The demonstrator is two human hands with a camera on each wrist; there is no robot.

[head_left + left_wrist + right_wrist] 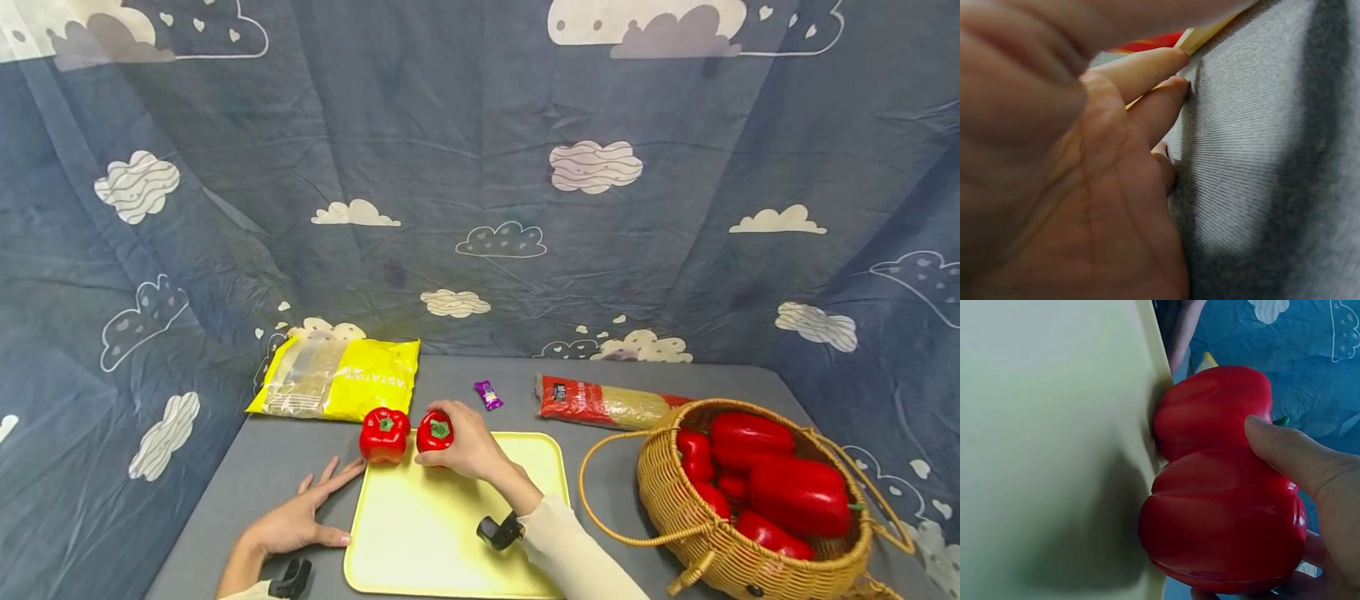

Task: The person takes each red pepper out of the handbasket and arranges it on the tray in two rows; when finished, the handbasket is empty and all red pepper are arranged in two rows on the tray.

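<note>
My right hand (474, 443) grips a red bell pepper (433, 433) with a green stem over the far edge of the pale yellow tray (427, 542). In the right wrist view, thumb and fingers lie on either side of the held pepper. A second red bell pepper (384, 440) sits at the tray's far left corner, just left of the held one. My left hand (288, 521) rests on the grey table beside the tray's left edge, fingers spread and holding nothing. Its index fingertip is close to the second pepper, its thumb tip close to the tray edge.
A wicker basket (686, 533) holding several red peppers stands at the right, its looped handle (592, 487) reaching toward the tray. Behind lie a yellow pasta bag (375, 371), a small purple wrapped sweet (488, 395) and a red noodle packet (573, 400). Cloud-patterned cloth hangs around the table.
</note>
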